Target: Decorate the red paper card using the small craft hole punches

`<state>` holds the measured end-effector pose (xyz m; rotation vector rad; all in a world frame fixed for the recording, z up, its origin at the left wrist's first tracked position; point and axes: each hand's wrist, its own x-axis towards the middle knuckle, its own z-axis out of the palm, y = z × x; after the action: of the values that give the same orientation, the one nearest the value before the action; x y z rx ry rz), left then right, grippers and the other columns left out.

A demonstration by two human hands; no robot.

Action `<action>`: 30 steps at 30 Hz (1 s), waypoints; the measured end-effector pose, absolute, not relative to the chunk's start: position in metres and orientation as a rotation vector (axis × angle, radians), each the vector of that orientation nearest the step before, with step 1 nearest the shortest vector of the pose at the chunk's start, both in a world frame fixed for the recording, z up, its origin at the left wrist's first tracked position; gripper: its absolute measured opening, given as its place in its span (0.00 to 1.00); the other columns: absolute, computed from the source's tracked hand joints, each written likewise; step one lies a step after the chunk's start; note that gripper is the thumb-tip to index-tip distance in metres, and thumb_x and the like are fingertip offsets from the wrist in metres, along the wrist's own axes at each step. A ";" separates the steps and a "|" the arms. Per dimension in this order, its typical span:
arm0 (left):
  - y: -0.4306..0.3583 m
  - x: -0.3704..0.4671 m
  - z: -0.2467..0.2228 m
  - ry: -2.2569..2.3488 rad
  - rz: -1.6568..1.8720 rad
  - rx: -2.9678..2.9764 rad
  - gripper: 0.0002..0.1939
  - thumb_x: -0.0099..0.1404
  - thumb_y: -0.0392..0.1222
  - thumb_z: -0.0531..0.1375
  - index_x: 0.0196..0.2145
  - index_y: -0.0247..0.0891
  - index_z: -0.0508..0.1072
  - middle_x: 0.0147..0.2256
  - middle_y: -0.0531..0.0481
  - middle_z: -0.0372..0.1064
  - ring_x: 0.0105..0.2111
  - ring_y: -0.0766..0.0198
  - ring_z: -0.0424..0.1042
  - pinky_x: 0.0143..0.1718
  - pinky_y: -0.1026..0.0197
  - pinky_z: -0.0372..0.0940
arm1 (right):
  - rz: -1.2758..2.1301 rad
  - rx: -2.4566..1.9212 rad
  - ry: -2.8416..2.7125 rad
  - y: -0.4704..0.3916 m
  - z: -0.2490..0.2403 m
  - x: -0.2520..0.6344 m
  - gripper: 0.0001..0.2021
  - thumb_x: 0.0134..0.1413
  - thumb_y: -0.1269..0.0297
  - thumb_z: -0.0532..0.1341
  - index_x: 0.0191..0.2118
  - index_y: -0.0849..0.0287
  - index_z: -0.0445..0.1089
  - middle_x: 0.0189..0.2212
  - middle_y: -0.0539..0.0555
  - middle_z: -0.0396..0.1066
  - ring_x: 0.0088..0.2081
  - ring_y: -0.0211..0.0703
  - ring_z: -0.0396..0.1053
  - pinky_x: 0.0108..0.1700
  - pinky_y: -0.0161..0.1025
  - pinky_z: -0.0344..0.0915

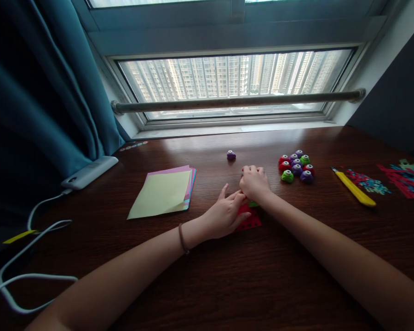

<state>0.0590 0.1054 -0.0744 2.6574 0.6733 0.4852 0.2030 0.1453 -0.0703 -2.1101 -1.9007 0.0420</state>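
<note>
My left hand [227, 213] rests with its fingers spread on a red sheet [250, 222] that has small dark holes along its edge. Just beyond it, my right hand [255, 184] is closed, its fingers curled down over something I cannot make out. A bit of green [253, 204] shows beneath the right wrist, on the red sheet. The fingertips of the left hand touch or nearly touch the right hand. Past the hands stands a small purple punch with a white top [231, 155].
Coloured paper sheets [162, 194] lie at the left. On the right are several coloured punches [296, 168], a yellow cutter [355, 187], small paper bits [369, 182] and paper strips [407, 179]. A white device [89, 172] with a cable sits by the curtain.
</note>
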 end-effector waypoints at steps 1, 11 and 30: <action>0.105 0.059 -0.075 0.676 0.484 2.657 0.19 0.68 0.41 0.48 0.55 0.38 0.50 0.52 0.44 0.59 0.55 0.61 0.55 0.58 0.45 0.24 | 0.035 -2.117 -1.897 0.144 -0.070 0.202 0.16 0.51 0.69 0.49 0.45 0.64 0.64 0.43 0.62 0.63 0.46 0.58 0.56 0.45 0.49 0.58; 0.097 0.058 -0.070 0.775 0.413 2.655 0.28 0.64 0.45 0.55 0.57 0.39 0.46 0.57 0.42 0.51 0.58 0.56 0.47 0.56 0.37 0.23 | 0.037 -2.189 -1.910 0.144 -0.068 0.200 0.15 0.52 0.66 0.49 0.44 0.65 0.65 0.44 0.64 0.62 0.46 0.60 0.56 0.44 0.51 0.59; 0.099 0.055 -0.076 0.721 0.398 2.641 0.34 0.63 0.50 0.56 0.59 0.39 0.42 0.59 0.41 0.47 0.59 0.55 0.47 0.57 0.36 0.29 | 0.011 -2.180 -1.897 0.145 -0.073 0.199 0.15 0.54 0.63 0.50 0.44 0.65 0.64 0.46 0.63 0.61 0.47 0.61 0.56 0.45 0.53 0.57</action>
<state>0.0553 0.0989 -0.0762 2.6409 0.7213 0.3977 0.1989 0.1449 -0.0733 -2.1802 -1.8974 0.0113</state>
